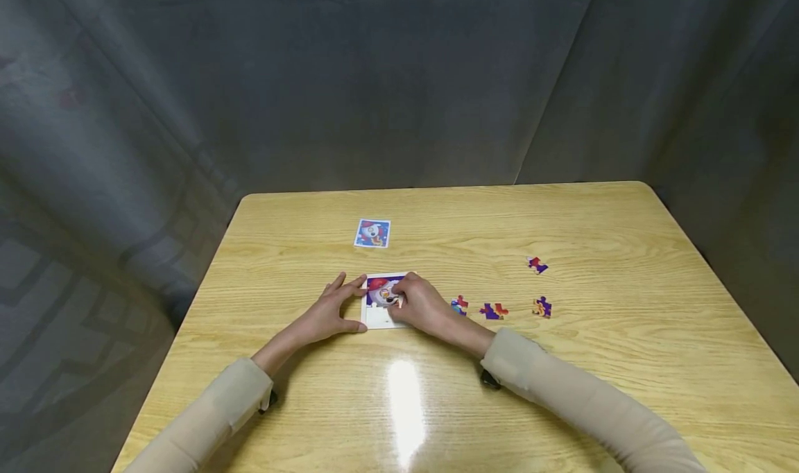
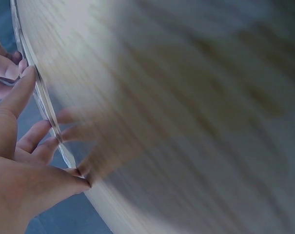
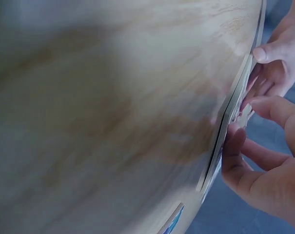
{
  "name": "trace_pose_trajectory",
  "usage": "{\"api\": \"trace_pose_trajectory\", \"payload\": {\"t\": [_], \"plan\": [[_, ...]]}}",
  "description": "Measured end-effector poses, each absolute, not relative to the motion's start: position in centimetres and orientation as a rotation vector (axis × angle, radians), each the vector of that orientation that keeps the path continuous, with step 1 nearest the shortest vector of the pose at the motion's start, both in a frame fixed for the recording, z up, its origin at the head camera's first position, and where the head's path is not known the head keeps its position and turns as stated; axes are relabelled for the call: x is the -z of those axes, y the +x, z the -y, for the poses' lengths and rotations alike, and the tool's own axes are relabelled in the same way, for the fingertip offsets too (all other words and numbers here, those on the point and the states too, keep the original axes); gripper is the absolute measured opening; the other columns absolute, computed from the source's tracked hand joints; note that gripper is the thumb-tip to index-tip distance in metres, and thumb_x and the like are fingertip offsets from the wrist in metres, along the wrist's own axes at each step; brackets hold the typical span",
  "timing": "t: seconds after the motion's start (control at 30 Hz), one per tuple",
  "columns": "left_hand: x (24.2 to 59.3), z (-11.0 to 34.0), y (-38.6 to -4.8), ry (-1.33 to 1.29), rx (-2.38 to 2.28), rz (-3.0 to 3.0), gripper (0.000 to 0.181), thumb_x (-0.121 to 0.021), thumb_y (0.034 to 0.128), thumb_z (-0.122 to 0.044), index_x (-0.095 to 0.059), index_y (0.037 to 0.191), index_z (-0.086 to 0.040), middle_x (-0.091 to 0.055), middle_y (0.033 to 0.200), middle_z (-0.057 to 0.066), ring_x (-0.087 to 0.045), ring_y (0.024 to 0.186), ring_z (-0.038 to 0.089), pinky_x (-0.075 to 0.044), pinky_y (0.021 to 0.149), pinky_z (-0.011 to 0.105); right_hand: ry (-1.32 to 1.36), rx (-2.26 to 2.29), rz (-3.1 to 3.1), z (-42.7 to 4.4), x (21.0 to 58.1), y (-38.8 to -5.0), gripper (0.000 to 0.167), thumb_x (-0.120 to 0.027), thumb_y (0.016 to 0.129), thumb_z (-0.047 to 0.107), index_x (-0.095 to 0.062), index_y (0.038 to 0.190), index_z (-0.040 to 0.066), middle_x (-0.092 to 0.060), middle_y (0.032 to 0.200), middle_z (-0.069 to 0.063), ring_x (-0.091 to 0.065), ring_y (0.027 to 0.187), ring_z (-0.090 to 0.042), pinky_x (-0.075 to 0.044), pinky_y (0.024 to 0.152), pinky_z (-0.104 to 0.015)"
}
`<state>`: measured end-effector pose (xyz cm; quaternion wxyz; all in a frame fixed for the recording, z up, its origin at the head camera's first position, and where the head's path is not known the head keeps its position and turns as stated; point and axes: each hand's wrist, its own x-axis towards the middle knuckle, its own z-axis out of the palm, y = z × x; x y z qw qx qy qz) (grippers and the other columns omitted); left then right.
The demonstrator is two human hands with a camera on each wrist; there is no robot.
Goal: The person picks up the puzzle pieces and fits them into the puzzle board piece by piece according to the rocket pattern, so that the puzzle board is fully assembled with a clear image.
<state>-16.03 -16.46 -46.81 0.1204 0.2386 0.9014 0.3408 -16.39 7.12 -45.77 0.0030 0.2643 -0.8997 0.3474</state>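
A small white-bordered puzzle board (image 1: pixel 377 319) lies on the table; its upper part shows a white cartoon figure in a red hat, and its lower part is bare white. My left hand (image 1: pixel 324 315) is at the board's left side, thumb by the lower corner and fingers fairly straight along the edge. Over the board's right side, my right hand (image 1: pixel 426 308) pinches a puzzle piece (image 3: pixel 245 116) between thumb and fingers. That piece is tilted in the right wrist view, and the hand partly covers it and the board in the head view.
Several loose puzzle pieces (image 1: pixel 494 311) lie right of the board, one piece (image 1: pixel 537 265) farther back. Behind the board is a square picture card (image 1: pixel 372 233) with a matching figure. The wooden table (image 1: pixel 299 237) has rounded back corners, and grey curtains (image 1: pixel 387 84) hang around it.
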Motion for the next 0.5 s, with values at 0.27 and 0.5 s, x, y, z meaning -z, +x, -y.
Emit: {"api": "trace_pose_trajectory", "payload": {"t": [0.27,0.5], "plan": [[46.86,16.52,-16.07,0.707,-1.0,-2.635,0.061,-0.08,0.0776,-0.029,-0.056,0.129,-0.007,-0.029,0.156,0.007,-0.003,0.145,0.041,-0.002,0.112,0.065,0.823,-0.945,2.864,-6.63,45.75,-16.28,0.03,-0.074,0.079,0.015,-0.071,0.102,-0.004,-0.058,0.088,-0.008,-0.054,0.069,-0.014,-0.05,0.061,-0.024],[46.91,16.58,-16.02,0.713,-0.997,-2.635,0.06,-0.08,0.078,-0.03,-0.057,0.128,-0.007,-0.029,0.156,0.008,-0.003,0.145,0.043,-0.002,0.111,0.066,0.856,-0.862,2.843,-6.49,45.57,-16.18,0.026,-0.074,0.079,0.014,-0.071,0.097,-0.004,-0.057,0.087,-0.007,-0.053,0.065,-0.013,-0.05,0.059,-0.023]]}}
